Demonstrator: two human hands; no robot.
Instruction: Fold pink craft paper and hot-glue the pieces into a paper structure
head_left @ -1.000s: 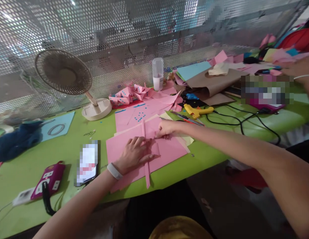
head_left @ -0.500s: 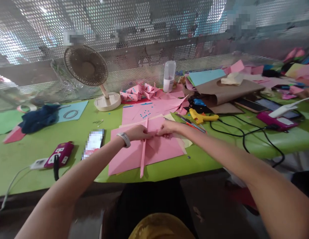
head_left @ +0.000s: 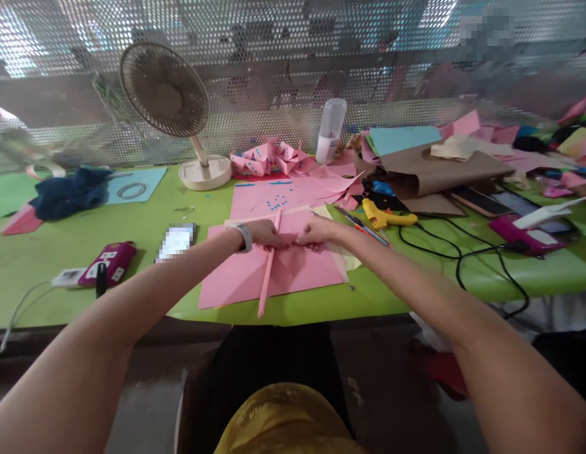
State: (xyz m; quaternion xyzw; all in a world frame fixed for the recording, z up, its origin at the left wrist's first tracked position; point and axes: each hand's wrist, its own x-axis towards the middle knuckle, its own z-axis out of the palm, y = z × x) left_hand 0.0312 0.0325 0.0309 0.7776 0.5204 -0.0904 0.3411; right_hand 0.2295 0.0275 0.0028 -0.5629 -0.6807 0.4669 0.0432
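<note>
Head: hands (head_left: pixel 264 234) (head_left: pixel 317 231) on pink paper (head_left: pixel 316 272), illegible markings on yellow cloth (head_left: pixel 283 419)

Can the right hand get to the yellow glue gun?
Probably yes: the yellow glue gun lies close by with only slim tools between, though the right hand is down at the pink paper.

Smooth, matt paper strip (head_left: pixel 266 284)
</note>
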